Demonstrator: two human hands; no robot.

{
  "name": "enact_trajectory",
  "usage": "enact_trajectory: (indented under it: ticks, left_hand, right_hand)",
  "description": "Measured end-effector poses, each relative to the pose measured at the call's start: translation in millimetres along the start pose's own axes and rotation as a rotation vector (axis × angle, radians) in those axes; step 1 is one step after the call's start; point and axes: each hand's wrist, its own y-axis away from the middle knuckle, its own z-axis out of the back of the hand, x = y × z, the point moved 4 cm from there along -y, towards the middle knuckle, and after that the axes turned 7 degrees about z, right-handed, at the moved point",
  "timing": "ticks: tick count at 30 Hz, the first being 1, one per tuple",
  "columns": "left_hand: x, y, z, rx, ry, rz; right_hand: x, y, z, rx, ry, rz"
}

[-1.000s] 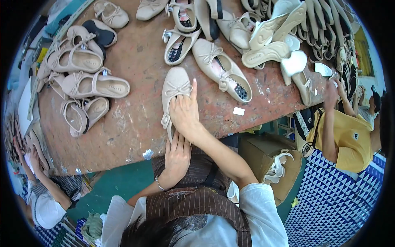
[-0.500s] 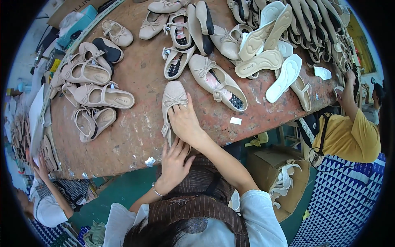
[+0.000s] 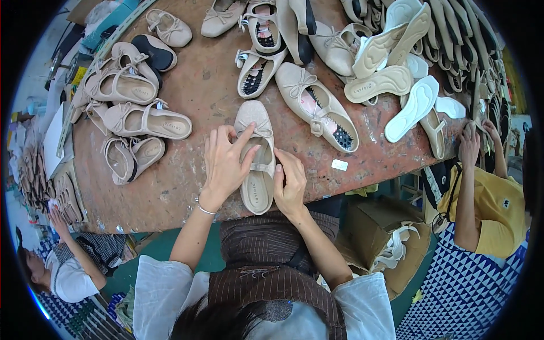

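A beige Mary Jane shoe [image 3: 256, 190] with a bow on its toe lies upright on the table in front of me, its heel toward me. The insole now shows inside it. From the left, my left hand [image 3: 222, 164] has its fingers closed over the shoe's side, fingertips at the bow and the opening. On the other side my right hand [image 3: 290, 186] grips the shoe's edge near the strap, thumb and forefinger bent. Just right of it lies another beige shoe [image 3: 303, 93], its patterned inner sole bare.
Finished-looking beige shoes [image 3: 139, 88] cluster at the left. Beige insoles [image 3: 378, 84] and white foam pads [image 3: 412, 110] lie right, before a heap of shoes [image 3: 453, 39]. A cardboard box [image 3: 416, 252] stands below the table edge. Co-workers sit at left and right [image 3: 498, 209].
My right hand has come out of the shoe to its right side. My left hand has moved up to the shoe's left side and bow. The insole and strap are uncovered.
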Motion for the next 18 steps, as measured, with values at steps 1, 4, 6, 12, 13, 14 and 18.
enact_trajectory:
  ticks: [1, 4, 6, 12, 13, 14, 18]
  left_hand:
    - [0.2, 0.1, -1.0, 0.014, -0.007, 0.019]
    - [2.3, -0.2, -2.2, -0.009, -0.012, 0.007]
    - [3.7, -2.1, -5.1, -0.007, 0.008, 0.021]
    - [8.6, -3.0, -17.7, -0.05, 0.149, 0.09]
    - [11.2, -1.3, -19.6, -0.104, 0.214, 0.101]
    - [11.9, 0.7, -22.5, -0.102, 0.214, 0.101]
    - [12.7, 3.7, -24.9, -0.137, 0.267, 0.177]
  right_hand:
    - [0.4, -0.7, 0.0, -0.005, 0.01, 0.006]
    - [1.3, -2.4, 0.5, -0.007, 0.023, 0.007]
    - [1.4, -3.5, 0.7, -0.003, 0.023, 0.006]
    - [0.7, -3.6, -0.3, 0.001, 0.024, -0.007]
    - [0.9, -3.5, -0.5, 0.002, 0.024, -0.011]
    - [0.6, -3.2, -0.5, 0.001, 0.025, -0.013]
    - [0.5, -3.9, -0.6, 0.005, 0.026, -0.002]
